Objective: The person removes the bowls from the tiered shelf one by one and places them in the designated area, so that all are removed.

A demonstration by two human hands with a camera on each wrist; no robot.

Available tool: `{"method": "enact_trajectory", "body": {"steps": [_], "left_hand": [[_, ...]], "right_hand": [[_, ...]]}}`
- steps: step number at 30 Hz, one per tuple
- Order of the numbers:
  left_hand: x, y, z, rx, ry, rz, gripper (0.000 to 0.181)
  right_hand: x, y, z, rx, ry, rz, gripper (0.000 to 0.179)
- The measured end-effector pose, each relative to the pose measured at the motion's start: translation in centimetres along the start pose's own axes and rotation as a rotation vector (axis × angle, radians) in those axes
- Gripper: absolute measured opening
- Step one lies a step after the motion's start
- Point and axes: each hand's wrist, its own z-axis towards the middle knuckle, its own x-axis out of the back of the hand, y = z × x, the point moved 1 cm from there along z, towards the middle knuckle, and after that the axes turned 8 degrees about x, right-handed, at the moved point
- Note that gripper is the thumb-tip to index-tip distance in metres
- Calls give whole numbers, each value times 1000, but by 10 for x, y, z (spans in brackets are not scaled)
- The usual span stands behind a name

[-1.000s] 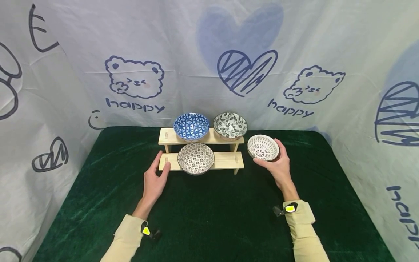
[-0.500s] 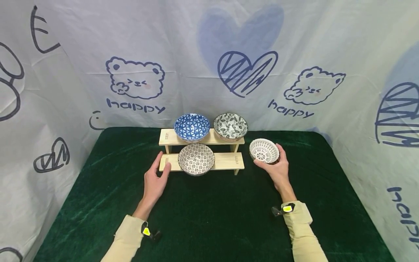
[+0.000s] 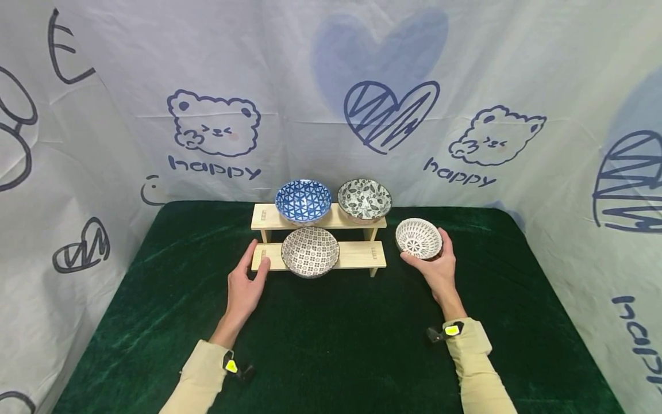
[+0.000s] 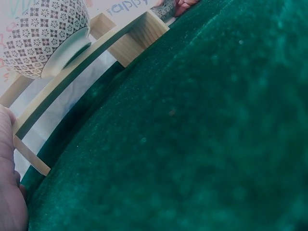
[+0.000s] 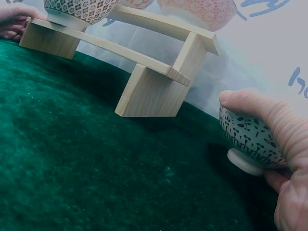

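Note:
My right hand [image 3: 439,275] grips a small white bowl [image 3: 419,238] with a dark radiating pattern inside, right of a two-step wooden stand [image 3: 357,253]. In the right wrist view, the thumb lies along the rim of this bowl [image 5: 245,132], and its foot hangs tilted close over the green cloth. My left hand [image 3: 245,290] holds the left end of the stand's lower step, thumb at the front and fingers along the side. A brown-and-white patterned bowl [image 3: 310,252] sits on that step. On the upper step stand a blue-and-white bowl [image 3: 303,201] and a leaf-patterned bowl [image 3: 364,199].
Dark green velvet cloth [image 3: 331,345] covers the table under the stand and around both arms. Behind and at the sides hangs a pale curtain [image 3: 300,138] with blue hearts and bears, close behind the upper step.
My right hand has lowered the small bowl slightly toward me, and its tilt has shifted a little. The left hand stays at the stand, and the three bowls there keep their places.

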Motion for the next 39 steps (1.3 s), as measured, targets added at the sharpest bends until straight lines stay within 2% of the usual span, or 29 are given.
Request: {"method": "enact_trajectory", "body": {"steps": [13, 27, 39], "left_hand": [[0, 1, 1, 3, -2, -4, 63], [0, 0, 1, 0, -8, -6, 64], [0, 0, 1, 7, -5, -9, 63]], "right_hand": [[0, 1, 0, -28, 4, 21, 113], [0, 4, 0, -11, -45, 96, 112], [1, 3, 2, -4, -93, 96, 110]]}}
